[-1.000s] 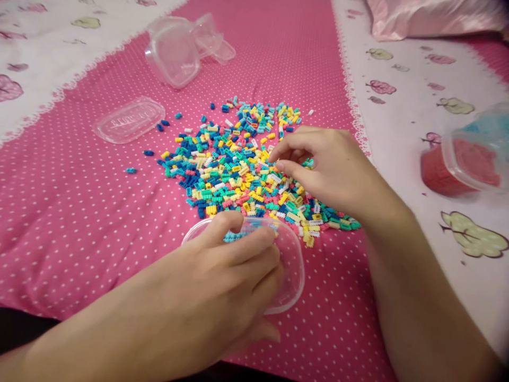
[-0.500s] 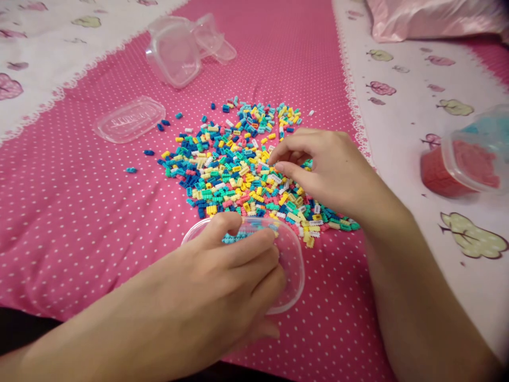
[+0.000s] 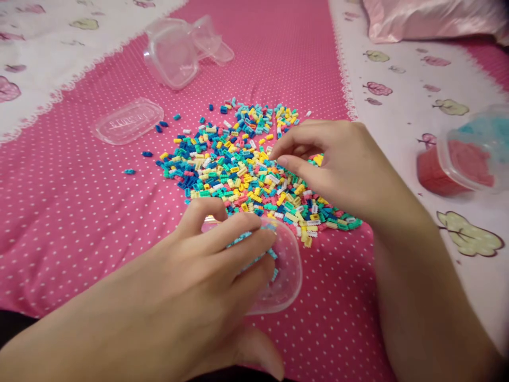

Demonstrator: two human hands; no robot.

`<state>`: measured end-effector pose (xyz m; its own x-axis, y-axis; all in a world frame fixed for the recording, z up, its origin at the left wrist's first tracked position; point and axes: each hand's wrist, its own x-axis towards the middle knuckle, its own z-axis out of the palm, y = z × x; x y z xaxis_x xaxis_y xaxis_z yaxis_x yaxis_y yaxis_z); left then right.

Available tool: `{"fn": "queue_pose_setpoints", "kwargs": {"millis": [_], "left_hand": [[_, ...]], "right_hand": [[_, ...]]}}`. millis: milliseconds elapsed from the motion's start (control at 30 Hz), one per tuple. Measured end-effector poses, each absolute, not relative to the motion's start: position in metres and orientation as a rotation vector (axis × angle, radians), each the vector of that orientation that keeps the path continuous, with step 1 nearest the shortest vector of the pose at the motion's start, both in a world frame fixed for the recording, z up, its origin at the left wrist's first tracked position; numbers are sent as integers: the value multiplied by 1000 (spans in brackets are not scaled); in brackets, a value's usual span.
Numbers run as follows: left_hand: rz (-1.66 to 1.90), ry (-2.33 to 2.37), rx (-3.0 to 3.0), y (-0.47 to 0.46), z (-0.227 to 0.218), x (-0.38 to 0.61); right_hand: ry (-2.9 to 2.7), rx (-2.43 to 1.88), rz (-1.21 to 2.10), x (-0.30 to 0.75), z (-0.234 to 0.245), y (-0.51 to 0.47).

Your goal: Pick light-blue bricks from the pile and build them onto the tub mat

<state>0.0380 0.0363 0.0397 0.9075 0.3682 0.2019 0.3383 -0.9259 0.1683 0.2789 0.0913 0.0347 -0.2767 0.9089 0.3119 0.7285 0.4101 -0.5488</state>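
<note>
A pile of small coloured toy bricks [image 3: 238, 175] lies spread over the bedding. My right hand [image 3: 330, 164] reaches into the pile's right side, thumb and fingertips pinched close together; whatever is between them is too small to make out. In front of the pile stands a clear plastic container [image 3: 288, 281] with light blue bricks [image 3: 274, 265] inside. Over its left part is my left hand [image 3: 222, 265], palm down, fingers apart and thumb stretched away toward me. This hand covers much of the container.
A clear oval lid [image 3: 129, 121] lies left of the pile. Behind it are clear empty containers [image 3: 173, 55] on the pink dotted bedding [image 3: 79, 212]. On the right stands a container of red pieces [image 3: 453, 167], with a blue-filled one [image 3: 487, 130] touching it. A pink pillow [image 3: 433, 18] lies far right.
My left hand has spread its fingers and thumb and shifted slightly left and toward me, showing more light blue bricks in the container. My right hand stays almost in place at the pile.
</note>
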Motion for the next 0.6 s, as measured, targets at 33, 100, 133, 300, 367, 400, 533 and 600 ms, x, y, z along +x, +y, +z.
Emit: {"fn": "queue_pose_setpoints", "kwargs": {"millis": [33,100,133,300,367,400,533,600], "left_hand": [[332,519,2964,37,41,38],[305,516,2980,38,42,39],[296,530,2975,37,42,39],[266,522,2978,33,39,41],[254,520,2981,33,38,42],[245,509,2980,32,38,42],[229,477,2965,31,36,45],[259,502,2938,31,35,46]], "right_hand": [[-2073,-1381,400,279,38,90],[-2067,-1374,385,278,43,87],[-2072,-1370,377,278,45,86],[-2119,-1366,375,277,43,87],[-2126,-1365,376,278,41,88],[-2124,-1366,378,278,40,88],[-2113,-1375,391,279,39,89],[-2122,-1384,396,279,39,89]]}}
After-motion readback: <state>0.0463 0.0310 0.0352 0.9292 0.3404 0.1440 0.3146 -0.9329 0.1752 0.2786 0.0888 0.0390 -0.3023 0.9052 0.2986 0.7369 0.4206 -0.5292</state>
